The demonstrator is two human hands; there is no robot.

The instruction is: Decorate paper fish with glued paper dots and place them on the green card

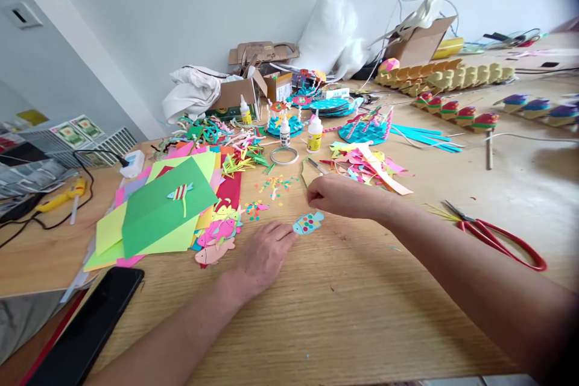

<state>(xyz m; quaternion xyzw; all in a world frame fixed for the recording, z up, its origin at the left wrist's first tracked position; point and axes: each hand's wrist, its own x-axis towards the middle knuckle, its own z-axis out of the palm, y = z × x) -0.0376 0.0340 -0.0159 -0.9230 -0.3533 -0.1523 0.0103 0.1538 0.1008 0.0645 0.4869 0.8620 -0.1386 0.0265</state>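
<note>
"So, how do the fingers stand?"

"The left hand [265, 256] lies low, its fingers extended and close together, and their tips touch the head end of the light blue paper fish [308, 224]. The right hand [332, 194] is just above the tail side, with fingers curled inward; whether they pinch something, I cannot tell."

"And the fish, where is it exactly?"

"It lies flat on the wooden table [280, 338], its tail toward the right."

"How does it handle, in your opinion?"

"I judge it very light, thin and easy to bend. The narrow place before the tail probably creases first. If the coloured dots on its body sit on wet glue, they may slide, so the plain head edge is the safer place to hold, with gentle pressure."

"What is around it?"

"Near the left hand are loose paper dots [257, 209], surely light enough for a breath to scatter. Farther out, there are the green paper sheet [151, 223] on the left, the yellow-labelled glue bottle [315, 134] behind, and the red-handled scissors [473, 226] on the right."
</note>
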